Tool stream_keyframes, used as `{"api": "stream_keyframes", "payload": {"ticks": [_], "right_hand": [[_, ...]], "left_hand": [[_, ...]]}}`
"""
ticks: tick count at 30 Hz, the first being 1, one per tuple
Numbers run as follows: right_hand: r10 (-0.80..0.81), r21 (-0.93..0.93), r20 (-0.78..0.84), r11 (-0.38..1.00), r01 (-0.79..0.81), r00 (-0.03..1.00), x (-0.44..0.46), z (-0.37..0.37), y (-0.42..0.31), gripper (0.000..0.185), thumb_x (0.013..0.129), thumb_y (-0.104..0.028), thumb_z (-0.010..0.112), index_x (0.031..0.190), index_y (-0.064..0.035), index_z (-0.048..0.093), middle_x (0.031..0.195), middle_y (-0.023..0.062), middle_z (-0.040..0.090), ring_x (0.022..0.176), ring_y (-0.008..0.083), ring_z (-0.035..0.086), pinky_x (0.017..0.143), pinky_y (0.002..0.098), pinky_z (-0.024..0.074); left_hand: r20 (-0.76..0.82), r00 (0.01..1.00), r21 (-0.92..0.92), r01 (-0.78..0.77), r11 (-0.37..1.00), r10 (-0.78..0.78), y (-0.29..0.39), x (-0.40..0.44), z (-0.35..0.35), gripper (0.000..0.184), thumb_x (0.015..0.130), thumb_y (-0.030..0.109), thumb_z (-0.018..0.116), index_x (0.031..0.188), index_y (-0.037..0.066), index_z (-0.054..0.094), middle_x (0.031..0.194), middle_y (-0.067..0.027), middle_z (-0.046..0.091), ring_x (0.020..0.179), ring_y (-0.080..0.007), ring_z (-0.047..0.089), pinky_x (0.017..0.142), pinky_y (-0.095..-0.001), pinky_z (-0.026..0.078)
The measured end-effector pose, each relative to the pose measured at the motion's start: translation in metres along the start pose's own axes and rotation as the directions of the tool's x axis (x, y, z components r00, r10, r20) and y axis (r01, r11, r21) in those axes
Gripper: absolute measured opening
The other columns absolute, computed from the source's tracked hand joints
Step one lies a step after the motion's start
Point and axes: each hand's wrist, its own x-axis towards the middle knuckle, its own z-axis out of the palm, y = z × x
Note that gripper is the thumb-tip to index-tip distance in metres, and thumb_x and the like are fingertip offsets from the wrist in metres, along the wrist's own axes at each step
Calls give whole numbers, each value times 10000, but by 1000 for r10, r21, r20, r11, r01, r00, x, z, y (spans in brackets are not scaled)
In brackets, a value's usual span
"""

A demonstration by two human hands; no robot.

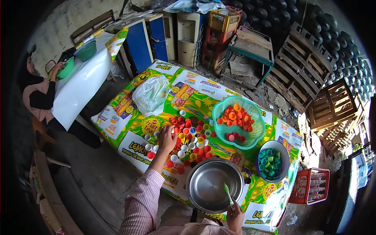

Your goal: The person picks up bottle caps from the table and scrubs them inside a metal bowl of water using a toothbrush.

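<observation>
Red, white and yellow bottle caps [185, 148] lie in a loose heap on the patterned table cover [125, 147]. My left hand [167, 139] is at the heap's left side, its fingers curled in around a bottle cap mostly hidden by them. My right hand [235, 217], low at the table's near edge, is closed round a slim green tool with a pale shaft [226, 189]; its exact kind is unclear. The tool's green end hangs over a steel pot [196, 197], whose inside shows no caps.
A mint-green basket [256, 145] holds orange and red caps; a bowl [287, 172] beside it holds teal ones. A plastic bag [150, 96] rests at the far left. Another person [39, 94] handles a green bowl [66, 68]. A red crate [311, 186] stands right of the table.
</observation>
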Motion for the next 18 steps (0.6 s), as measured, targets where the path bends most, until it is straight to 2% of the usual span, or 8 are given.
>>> {"api": "stream_keyframes", "payload": {"ticks": [3, 5, 7, 9, 12, 13, 15, 18], "right_hand": [[142, -43, 43, 989, -140, 989, 0, -3, -13, 284, 811, -66, 591, 1090, -12, 585, 706, 175, 604, 509, 259, 565, 483, 341, 436], [147, -47, 45, 988, -145, 988, -4, -1, -6, 284, 811, -64, 590, 1092, -21, 587, 715, 178, 606, 516, 262, 571, 490, 340, 441], [117, -30, 15, 993, -116, 993, -5, -2, -9, 330, 796, -71, 591, 1126, -82, 584, 732, 152, 622, 571, 260, 615, 516, 376, 463], [149, -41, 8, 988, -148, 989, -5, -3, -9, 327, 802, -74, 586, 1129, -83, 582, 735, 149, 624, 577, 258, 619, 516, 370, 466], [191, -65, 26, 980, -189, 981, -2, -5, -14, 324, 811, -78, 580, 1135, -77, 578, 727, 143, 621, 580, 255, 622, 525, 358, 475], [190, -65, 34, 980, -187, 981, 0, -5, -14, 324, 811, -78, 580, 1135, -77, 578, 727, 143, 621, 580, 255, 622, 525, 358, 475], [108, -32, 3, 994, -108, 994, 0, -4, -10, 323, 811, -75, 580, 1134, -78, 579, 730, 147, 621, 565, 254, 618, 520, 356, 475], [105, -36, 43, 994, -104, 994, 6, -4, -11, 329, 816, -74, 582, 1145, -84, 568, 779, 156, 626, 583, 274, 622, 530, 361, 480]], "left_hand": [[108, 993, 98, -49, 994, 38, -8, 14, 11, 392, 768, 216, 628, 1136, 124, 529, 1095, -90, 542, 1045, -292, 480, 871, -438, 369], [234, 972, 139, -51, 989, 18, -14, 17, 12, 354, 751, 222, 647, 1078, 128, 553, 1095, -62, 551, 1061, -271, 474, 889, -449, 353], [232, 972, 91, -48, 995, 26, -17, 19, 9, 335, 730, 217, 674, 1031, 127, 557, 1064, -59, 560, 1048, -269, 479, 887, -448, 354], [95, 990, -1, -107, 994, 107, -16, 22, 0, 323, 715, 181, 703, 994, 110, 557, 992, -85, 574, 965, -288, 521, 817, -410, 407], [-42, 999, -211, -40, 977, 31, -15, 24, -10, 299, 731, 192, 720, 896, 41, 522, 910, -129, 574, 846, -306, 561, 748, -386, 444], [-41, 999, -206, -33, 978, 25, -12, 21, -18, 299, 731, 192, 720, 896, 41, 522, 910, -129, 574, 846, -306, 561, 748, -386, 444], [-116, 993, -427, -68, 902, 20, -1, 11, -35, 302, 725, 151, 728, 828, 22, 475, 875, -122, 565, 830, -274, 566, 757, -360, 447], [-44, 998, -583, -61, 810, 44, 23, -13, -53, 321, 696, 91, 747, 823, 35, 458, 866, -85, 565, 819, -179, 558, 751, -288, 434]]}}
